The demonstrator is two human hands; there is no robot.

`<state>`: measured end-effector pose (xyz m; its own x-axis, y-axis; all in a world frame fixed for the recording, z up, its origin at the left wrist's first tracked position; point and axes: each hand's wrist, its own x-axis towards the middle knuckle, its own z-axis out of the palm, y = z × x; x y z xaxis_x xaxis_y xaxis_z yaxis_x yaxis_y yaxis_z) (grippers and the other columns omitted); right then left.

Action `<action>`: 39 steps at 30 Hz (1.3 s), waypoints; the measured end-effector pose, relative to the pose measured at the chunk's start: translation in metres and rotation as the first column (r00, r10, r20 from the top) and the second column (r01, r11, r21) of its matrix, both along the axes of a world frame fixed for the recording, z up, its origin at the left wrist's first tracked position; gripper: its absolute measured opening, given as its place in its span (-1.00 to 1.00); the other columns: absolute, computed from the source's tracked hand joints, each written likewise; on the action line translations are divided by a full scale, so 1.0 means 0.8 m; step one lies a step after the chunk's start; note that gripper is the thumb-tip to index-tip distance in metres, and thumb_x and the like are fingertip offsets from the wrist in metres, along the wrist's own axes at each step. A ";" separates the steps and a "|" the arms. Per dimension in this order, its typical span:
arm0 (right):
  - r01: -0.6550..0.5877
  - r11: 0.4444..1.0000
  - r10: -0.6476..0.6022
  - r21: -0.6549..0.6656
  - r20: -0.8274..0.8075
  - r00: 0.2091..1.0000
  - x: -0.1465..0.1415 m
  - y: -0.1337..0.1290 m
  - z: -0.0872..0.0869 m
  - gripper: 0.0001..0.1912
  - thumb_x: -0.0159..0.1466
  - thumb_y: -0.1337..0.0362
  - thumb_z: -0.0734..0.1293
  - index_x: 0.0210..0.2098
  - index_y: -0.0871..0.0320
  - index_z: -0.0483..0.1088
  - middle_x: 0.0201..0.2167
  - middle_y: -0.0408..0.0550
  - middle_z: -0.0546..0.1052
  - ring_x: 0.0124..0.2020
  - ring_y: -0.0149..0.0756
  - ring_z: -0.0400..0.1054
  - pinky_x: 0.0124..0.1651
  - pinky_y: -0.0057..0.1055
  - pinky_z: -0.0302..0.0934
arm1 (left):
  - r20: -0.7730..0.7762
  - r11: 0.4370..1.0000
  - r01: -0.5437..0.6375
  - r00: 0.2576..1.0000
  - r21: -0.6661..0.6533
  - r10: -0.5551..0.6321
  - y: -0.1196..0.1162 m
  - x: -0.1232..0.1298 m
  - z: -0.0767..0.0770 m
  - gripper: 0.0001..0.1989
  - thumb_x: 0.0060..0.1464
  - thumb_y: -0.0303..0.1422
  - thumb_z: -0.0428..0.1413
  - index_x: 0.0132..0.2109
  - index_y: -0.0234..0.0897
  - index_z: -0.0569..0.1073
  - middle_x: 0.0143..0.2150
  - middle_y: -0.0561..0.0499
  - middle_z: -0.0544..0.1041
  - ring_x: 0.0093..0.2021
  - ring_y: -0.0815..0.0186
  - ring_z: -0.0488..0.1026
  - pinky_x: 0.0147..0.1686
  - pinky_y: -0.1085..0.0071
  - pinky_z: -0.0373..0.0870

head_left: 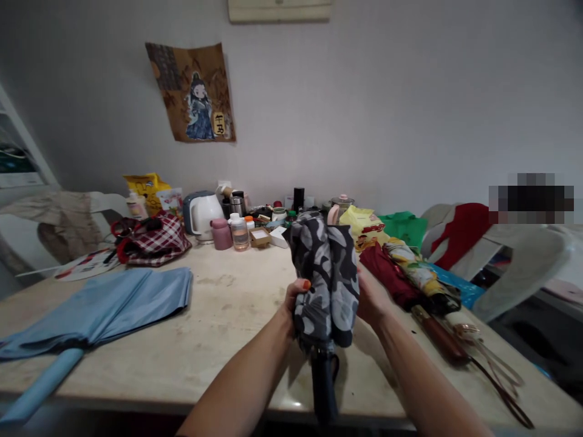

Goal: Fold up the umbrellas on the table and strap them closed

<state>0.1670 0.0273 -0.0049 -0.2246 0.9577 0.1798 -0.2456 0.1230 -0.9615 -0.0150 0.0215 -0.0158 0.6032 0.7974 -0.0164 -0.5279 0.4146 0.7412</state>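
Our left hand wraps the left side of the black-and-grey patterned umbrella, thumb across its folds, while our right hand lies against the other side, its fingers hidden, so we cannot tell how firmly it grips. Going from the left, the light-blue umbrella lies loosely folded with its handle jutting past the counter edge; a knock from our left forearm could tip it off. Farther back stand the kettle, the pink jar and the clear bottle, which might topple if the patterned umbrella sprang open toward them. That one is upright before us at mid-counter, dark handle down; its folds look bulky, so uneven pressure from our hands could let a panel slip loose or bunch up. On the right, the maroon umbrella and the floral umbrella lie close together, and their straps trail near the front edge, where our right forearm could snag them and drag both down.
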 end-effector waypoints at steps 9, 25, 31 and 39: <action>0.243 0.970 -0.243 -0.016 -0.157 0.957 0.008 -0.013 0.046 -0.42 -0.15 0.21 0.49 -0.12 0.08 0.34 -0.27 -0.08 0.58 -0.39 -0.22 0.46 -0.36 -0.35 0.33 | -0.158 0.990 0.142 0.977 -0.016 -0.143 0.021 0.020 0.001 -0.79 -0.23 -0.39 0.27 -0.37 -0.41 0.50 -0.53 -0.06 0.55 -0.57 0.37 0.45 -0.50 0.48 0.37; 0.373 0.902 -0.337 0.217 -0.187 0.923 -0.038 -0.014 0.056 -0.24 -0.03 0.06 0.50 0.11 0.01 0.21 0.12 -0.02 0.43 0.16 -0.12 0.31 0.18 -0.21 0.23 | -0.320 0.917 -0.228 0.886 0.327 0.334 -0.016 0.033 0.054 -0.70 -0.39 -0.48 0.23 -0.34 -0.36 0.53 -0.46 -0.01 0.53 -0.53 0.38 0.37 -0.50 0.46 0.29; 0.335 0.890 -0.322 0.310 -0.093 0.942 -0.036 -0.004 0.107 0.24 -0.16 0.17 0.57 0.38 0.00 -0.12 0.16 0.04 0.38 0.14 -0.08 0.32 0.22 -0.13 0.18 | -0.361 0.914 -0.130 0.890 0.384 0.279 -0.030 0.028 0.064 -0.69 -0.39 -0.45 0.23 -0.33 -0.39 0.53 -0.46 -0.01 0.52 -0.50 0.34 0.40 -0.49 0.44 0.33; 0.413 0.676 -0.664 0.610 0.261 0.701 -0.040 0.022 0.131 0.04 -0.19 0.19 0.56 0.26 0.19 0.18 0.12 0.14 0.35 0.14 0.03 0.24 0.30 0.00 0.00 | -0.395 0.916 -0.144 0.869 0.373 0.298 -0.032 0.031 0.060 -0.69 -0.39 -0.50 0.23 -0.33 -0.36 0.54 -0.44 -0.01 0.54 -0.46 0.29 0.42 -0.46 0.41 0.37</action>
